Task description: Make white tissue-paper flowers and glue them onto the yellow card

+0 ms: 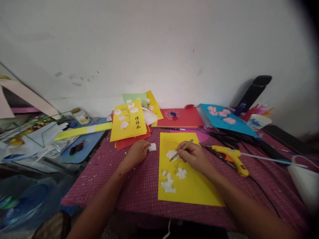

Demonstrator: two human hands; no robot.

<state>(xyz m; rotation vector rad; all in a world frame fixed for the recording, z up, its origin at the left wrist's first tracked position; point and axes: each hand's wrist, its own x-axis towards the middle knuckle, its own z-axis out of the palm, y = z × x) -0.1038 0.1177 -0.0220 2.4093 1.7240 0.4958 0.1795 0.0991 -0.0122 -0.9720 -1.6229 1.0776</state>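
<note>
In the head view, my left hand (138,153) is closed at the left of the yellow sheet, its fingertips on a small white piece of tissue paper (152,147) at the tablecloth. My right hand (193,155) grips a pencil (175,155) slantwise, with its tip down at a white tissue flower (171,153). Beneath that hand lies the yellow sheet (189,191), which also bears a second white flower (181,173) and loose white tissue bits (168,185) lower left. Thin drawn lines run over the sheet, partly hidden by my right hand.
A yellow glue gun (230,153) and black scissors (221,137) lie to the right. Behind are a finished yellow flower card (128,121), a red sheet (159,122) with a small dish (172,115), a blue flower card (239,125) and a paper cup (258,122). A checked cloth (107,186) covers the table.
</note>
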